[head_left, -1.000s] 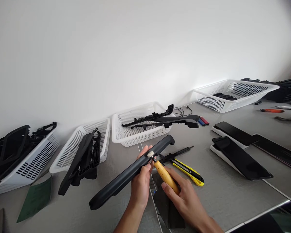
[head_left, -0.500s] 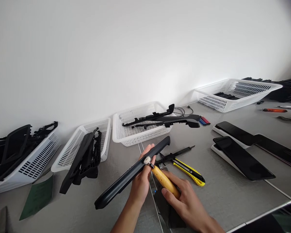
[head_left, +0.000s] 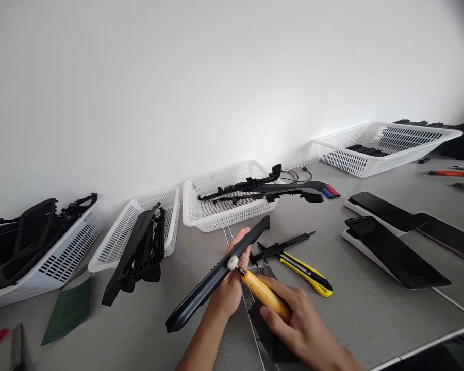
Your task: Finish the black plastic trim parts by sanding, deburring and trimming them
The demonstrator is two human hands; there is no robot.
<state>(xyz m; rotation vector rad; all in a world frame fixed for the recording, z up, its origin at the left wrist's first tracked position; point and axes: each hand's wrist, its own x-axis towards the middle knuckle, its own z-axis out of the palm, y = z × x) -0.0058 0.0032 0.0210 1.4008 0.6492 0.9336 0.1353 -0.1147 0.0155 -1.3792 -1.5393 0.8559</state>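
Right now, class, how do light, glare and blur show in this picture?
Head view: bright wall, darkening at the upper right corner; head view: pale sheen along the long black part; head view: no heavy blur on the yellow cutter.

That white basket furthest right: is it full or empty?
Neither: some black parts lie low in the basket, with unfilled space above them.

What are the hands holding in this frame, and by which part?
The left hand holds the long black part from beneath, near its middle. The right hand grips the white-tipped tool by its yellow handle.
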